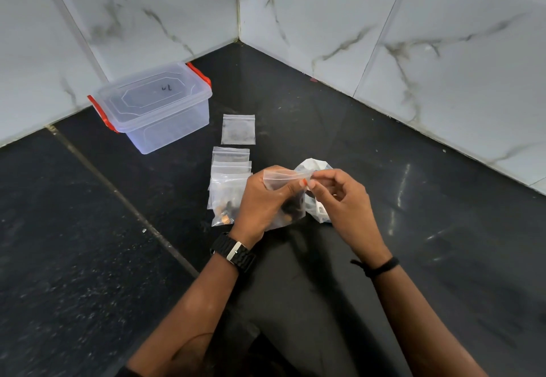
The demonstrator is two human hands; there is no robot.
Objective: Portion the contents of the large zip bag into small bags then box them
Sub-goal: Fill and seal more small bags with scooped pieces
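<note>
We hold one small zip bag (283, 196) between both hands above the dark floor (88, 258). Our left hand (263, 202) grips its side; our right hand (339, 196) pinches its top seal. The large zip bag (314, 166) lies crumpled just behind the hands. Filled small bags (227, 190) overlap just left of the left hand; one empty bag (238, 129) lies beyond them. The lidded plastic box (153, 104) stands well apart, far left, its lid bearing illegible handwriting.

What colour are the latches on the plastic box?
Red-orange, on both ends of the clear plastic box; the left latch shows best in the head view.
</note>
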